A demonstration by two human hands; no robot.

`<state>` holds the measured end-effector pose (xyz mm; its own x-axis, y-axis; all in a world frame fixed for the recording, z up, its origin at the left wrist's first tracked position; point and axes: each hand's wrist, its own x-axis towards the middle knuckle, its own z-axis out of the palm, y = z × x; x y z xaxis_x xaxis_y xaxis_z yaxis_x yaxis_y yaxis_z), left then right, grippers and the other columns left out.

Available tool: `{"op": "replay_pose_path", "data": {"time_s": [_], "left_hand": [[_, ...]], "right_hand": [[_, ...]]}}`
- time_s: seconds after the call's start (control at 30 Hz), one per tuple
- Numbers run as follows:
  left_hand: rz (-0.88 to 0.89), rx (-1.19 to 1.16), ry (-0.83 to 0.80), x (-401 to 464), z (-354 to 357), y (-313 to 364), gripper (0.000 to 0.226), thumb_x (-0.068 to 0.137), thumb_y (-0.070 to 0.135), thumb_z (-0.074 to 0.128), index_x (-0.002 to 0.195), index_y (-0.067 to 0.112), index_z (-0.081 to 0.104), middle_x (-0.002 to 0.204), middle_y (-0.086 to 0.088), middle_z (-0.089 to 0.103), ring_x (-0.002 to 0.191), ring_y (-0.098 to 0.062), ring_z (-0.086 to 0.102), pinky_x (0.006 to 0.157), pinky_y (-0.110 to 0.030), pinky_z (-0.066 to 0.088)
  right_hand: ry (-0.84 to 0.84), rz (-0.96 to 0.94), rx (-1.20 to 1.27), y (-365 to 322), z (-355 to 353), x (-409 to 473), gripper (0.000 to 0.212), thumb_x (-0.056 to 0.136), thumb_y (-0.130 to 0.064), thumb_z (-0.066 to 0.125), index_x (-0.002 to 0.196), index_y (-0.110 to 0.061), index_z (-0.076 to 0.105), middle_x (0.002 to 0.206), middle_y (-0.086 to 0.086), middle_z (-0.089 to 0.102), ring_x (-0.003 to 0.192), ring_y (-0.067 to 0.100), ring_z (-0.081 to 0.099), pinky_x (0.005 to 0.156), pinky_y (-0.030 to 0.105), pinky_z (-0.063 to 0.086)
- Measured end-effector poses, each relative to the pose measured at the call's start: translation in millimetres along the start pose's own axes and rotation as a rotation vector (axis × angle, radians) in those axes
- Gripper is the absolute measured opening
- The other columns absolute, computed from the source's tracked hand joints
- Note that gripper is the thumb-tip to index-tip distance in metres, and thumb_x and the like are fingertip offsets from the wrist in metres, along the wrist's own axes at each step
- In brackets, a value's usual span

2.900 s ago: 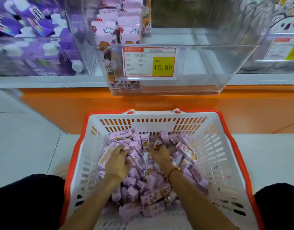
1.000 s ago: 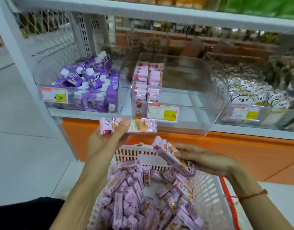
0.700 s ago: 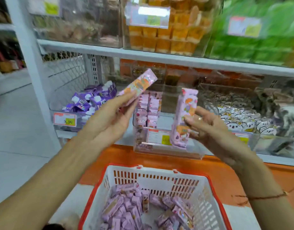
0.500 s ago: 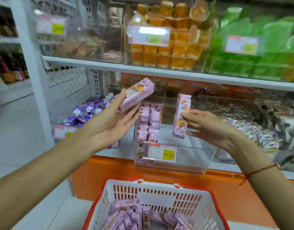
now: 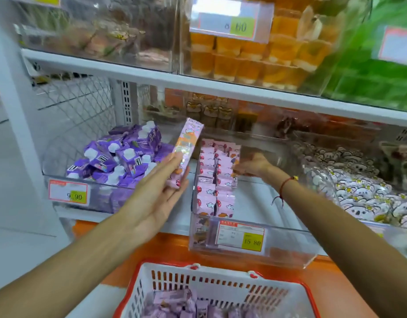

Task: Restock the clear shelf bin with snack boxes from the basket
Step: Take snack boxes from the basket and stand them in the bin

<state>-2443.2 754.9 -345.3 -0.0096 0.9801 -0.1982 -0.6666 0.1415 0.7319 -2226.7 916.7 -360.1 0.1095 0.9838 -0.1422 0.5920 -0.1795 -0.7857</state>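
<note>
My left hand point(image 5: 158, 193) is raised in front of the shelf, shut on a long pink snack box point(image 5: 186, 152) held upright just left of the clear shelf bin point(image 5: 289, 249). My right hand point(image 5: 253, 165) reaches inside the bin, its fingers closed on a pink snack box point(image 5: 235, 167) pressed against the two rows of stacked boxes point(image 5: 209, 187) along the bin's left side. The rest of the bin is bare. Below, the red-rimmed white basket point(image 5: 197, 278) holds several pink boxes point(image 5: 175, 304).
A bin of purple pouches point(image 5: 119, 157) stands to the left, and a bin of white cartoon packets point(image 5: 358, 191) to the right. The shelf above carries orange cups point(image 5: 243, 53) and green packs point(image 5: 370, 72). An orange base point(image 5: 175, 246) runs under the shelf.
Both hands lifted boxes out of the basket up to the shelf. My right hand has moved its box into the bin against the rows; my left hand holds its box more upright.
</note>
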Motion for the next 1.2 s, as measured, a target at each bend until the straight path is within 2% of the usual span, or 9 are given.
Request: {"op": "replay_pose_path", "data": {"time_s": [0.2, 0.33, 0.43, 0.6, 0.67, 0.77, 0.9, 1.07, 1.2], "left_hand": [[0.054, 0.252, -0.005, 5.6, -4.0, -12.0, 0.049, 0.058, 0.048, 0.072, 0.102, 0.027, 0.070, 0.090, 0.004, 0.072, 0.084, -0.012, 0.065, 0.097, -0.027, 0.045], [0.110, 0.288, -0.001, 6.4, -5.1, -14.3, 0.052, 0.055, 0.051, 0.076, 0.102, 0.029, 0.072, 0.087, 0.008, 0.073, 0.094, -0.012, 0.065, 0.084, -0.023, 0.050], [0.155, 0.304, 0.014, 3.7, -4.0, -12.0, 0.057, 0.056, 0.050, 0.076, 0.107, 0.027, 0.069, 0.090, 0.008, 0.073, 0.082, -0.010, 0.065, 0.064, -0.015, 0.053], [0.253, 0.348, 0.046, -3.9, 0.2, -6.1, 0.053, 0.060, 0.043, 0.075, 0.110, 0.028, 0.066, 0.088, 0.012, 0.074, 0.074, -0.005, 0.064, 0.076, -0.021, 0.050], [0.349, 0.402, 0.048, -8.7, 3.7, -3.1, 0.038, 0.073, 0.034, 0.072, 0.110, 0.027, 0.065, 0.090, 0.014, 0.074, 0.075, 0.001, 0.067, 0.071, -0.016, 0.051], [0.525, 0.528, -0.003, -19.3, 13.3, 0.2, 0.025, 0.079, 0.029, 0.069, 0.103, 0.032, 0.064, 0.088, 0.024, 0.071, 0.079, 0.007, 0.067, 0.060, -0.004, 0.047], [0.654, 0.653, -0.121, -32.6, 29.1, -4.0, 0.032, 0.073, 0.033, 0.069, 0.104, 0.028, 0.066, 0.098, 0.018, 0.071, 0.092, -0.001, 0.067, 0.074, -0.010, 0.050], [0.686, 0.722, -0.210, -38.8, 33.3, -5.6, 0.038, 0.074, 0.032, 0.067, 0.112, 0.030, 0.066, 0.103, 0.015, 0.071, 0.096, 0.000, 0.065, 0.075, -0.012, 0.052], [0.771, 0.866, -0.234, -44.4, 32.9, -2.8, 0.043, 0.073, 0.025, 0.075, 0.115, 0.031, 0.065, 0.104, 0.013, 0.067, 0.095, 0.006, 0.061, 0.073, -0.005, 0.046]], "right_hand": [[0.007, -0.026, 0.066, 9.6, 20.1, 3.6, 0.041, 0.083, -0.013, 0.071, 0.120, 0.001, 0.058, 0.118, 0.018, 0.063, 0.106, 0.030, 0.064, 0.093, 0.040, 0.053], [-0.019, -0.040, 0.078, 6.9, 22.4, 4.6, 0.031, 0.086, -0.006, 0.064, 0.115, 0.003, 0.058, 0.119, 0.018, 0.062, 0.105, 0.027, 0.063, 0.095, 0.038, 0.052], [-0.063, -0.026, 0.066, 4.5, 17.7, 2.0, 0.029, 0.088, -0.006, 0.064, 0.114, 0.004, 0.056, 0.119, 0.020, 0.062, 0.104, 0.029, 0.064, 0.093, 0.038, 0.053], [-0.093, -0.035, -0.144, 1.1, -2.4, -15.7, 0.032, 0.090, -0.011, 0.058, 0.119, 0.000, 0.055, 0.125, 0.015, 0.057, 0.114, 0.026, 0.056, 0.093, 0.038, 0.051], [0.070, -0.156, -0.169, -9.0, -17.0, -31.3, 0.034, 0.089, -0.015, 0.060, 0.120, -0.001, 0.058, 0.112, 0.013, 0.061, 0.100, 0.020, 0.056, 0.083, 0.032, 0.048], [0.231, -0.461, 0.216, -35.1, -33.0, -89.1, 0.015, 0.090, -0.031, 0.060, 0.102, -0.024, 0.064, 0.088, -0.001, 0.065, 0.077, 0.012, 0.059, 0.067, 0.023, 0.045], [-0.103, -0.649, 0.334, -61.5, -31.4, -169.5, 0.028, 0.081, -0.048, 0.064, 0.102, -0.030, 0.062, 0.082, -0.010, 0.069, 0.064, 0.004, 0.062, 0.050, 0.016, 0.046], [-0.150, -0.554, 0.387, -50.8, -39.1, -185.3, 0.041, 0.075, -0.024, 0.074, 0.112, -0.018, 0.057, 0.101, -0.004, 0.069, 0.083, 0.011, 0.066, 0.062, 0.019, 0.049], [-0.126, -0.764, 0.055, -45.9, -54.9, -190.6, 0.062, 0.064, -0.031, 0.078, 0.121, -0.023, 0.056, 0.112, -0.007, 0.063, 0.098, 0.003, 0.061, 0.082, 0.015, 0.049]]}}
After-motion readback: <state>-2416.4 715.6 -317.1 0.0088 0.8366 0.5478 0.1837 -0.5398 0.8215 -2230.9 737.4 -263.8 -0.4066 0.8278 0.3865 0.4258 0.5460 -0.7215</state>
